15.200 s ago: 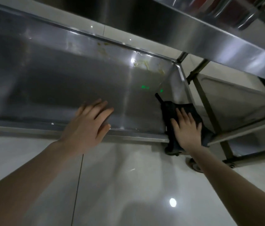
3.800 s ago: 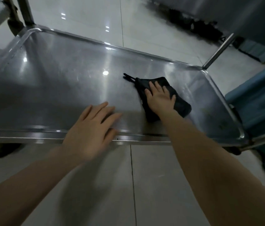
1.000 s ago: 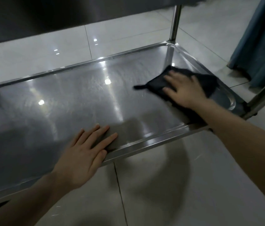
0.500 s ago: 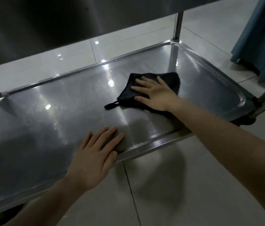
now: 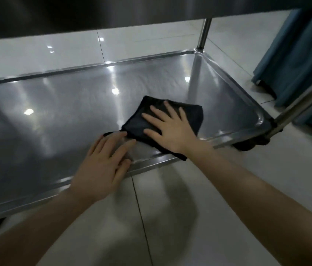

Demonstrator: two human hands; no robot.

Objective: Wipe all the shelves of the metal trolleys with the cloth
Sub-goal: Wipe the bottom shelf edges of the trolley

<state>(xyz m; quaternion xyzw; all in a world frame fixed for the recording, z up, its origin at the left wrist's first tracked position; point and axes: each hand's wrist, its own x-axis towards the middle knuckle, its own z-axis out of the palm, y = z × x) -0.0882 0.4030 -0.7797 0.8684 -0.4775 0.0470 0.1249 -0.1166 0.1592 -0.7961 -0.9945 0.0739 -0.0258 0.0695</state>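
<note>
The black cloth (image 5: 135,122) lies folded flat on the bottom shelf (image 5: 55,116) of a steel trolley, right of the middle and close to the front rim (image 5: 151,163), with its near corner draped over that rim. The right hand (image 5: 170,128) presses on it with straight, spread fingers. The left hand (image 5: 104,162) rests flat and empty on the bare steel just beside it, fingertips at the cloth's small loop, so neither hand is curled round anything. The step in hand looks like wiping this lowest shelf. The left half and the far edge may yet need a pass, though the sheen does not tell clean steel from dirty. To do it well, spread the palm's weight evenly so the whole fold bears on the metal. Work in long overlapping strokes along the shelf, and run the cloth's edge into the rounded corners and the raised lip, where grime would collect. The left hand serves best as a brace on the rim, lifted clear before the cloth reaches it. The upper shelf (image 5: 93,10) hangs low overhead, so the elbow needs room, and the trolley may roll on the glossy tiled floor (image 5: 170,217) if pushed hard.
</note>
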